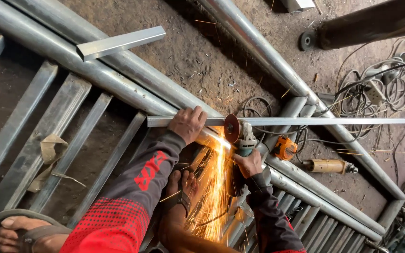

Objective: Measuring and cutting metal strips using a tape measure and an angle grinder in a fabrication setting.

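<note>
My left hand [188, 123] presses down on a long thin square steel tube [333, 121] that lies across round pipes. My right hand [248, 163] grips an angle grinder [243, 138] by its body. Its disc [232, 128] bites into the tube just right of my left hand. Orange sparks [212, 187] stream down toward my bare foot in a sandal [180, 187]. Both arms wear dark sleeves with red print.
Large round steel pipes [118, 79] run diagonally under the tube. A short square offcut [120, 43] rests on them. An orange tape measure [284, 148], a yellow power tool [329, 166] and tangled cables [380, 84] lie at right. My other sandalled foot [19, 232] is at lower left.
</note>
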